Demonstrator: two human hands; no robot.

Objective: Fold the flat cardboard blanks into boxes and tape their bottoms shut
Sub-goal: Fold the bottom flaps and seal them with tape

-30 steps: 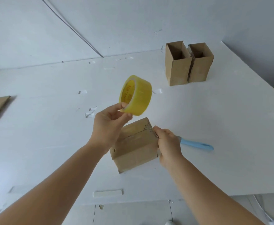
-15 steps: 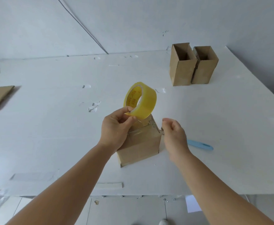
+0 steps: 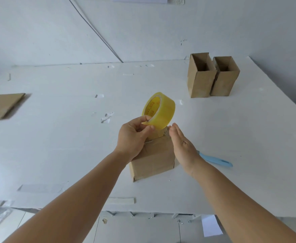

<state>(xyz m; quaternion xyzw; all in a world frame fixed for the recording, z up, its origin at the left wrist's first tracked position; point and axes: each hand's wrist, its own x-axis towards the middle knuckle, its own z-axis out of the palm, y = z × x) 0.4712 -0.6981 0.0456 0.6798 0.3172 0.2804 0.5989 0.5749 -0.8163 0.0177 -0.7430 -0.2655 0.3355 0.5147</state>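
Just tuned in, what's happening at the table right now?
A person is taping a box that stands bottom-up on the table. The left hand pinches the tape roll above it; the right hand, fingers straight, is at the box's far right corner. Two open boxes stand behind; a blue cutter lies to the right.

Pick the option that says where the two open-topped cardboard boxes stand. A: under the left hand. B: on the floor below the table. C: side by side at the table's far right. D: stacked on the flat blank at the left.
C: the two open-topped boxes stand upright, side by side, on the far right part of the table, well beyond both hands.
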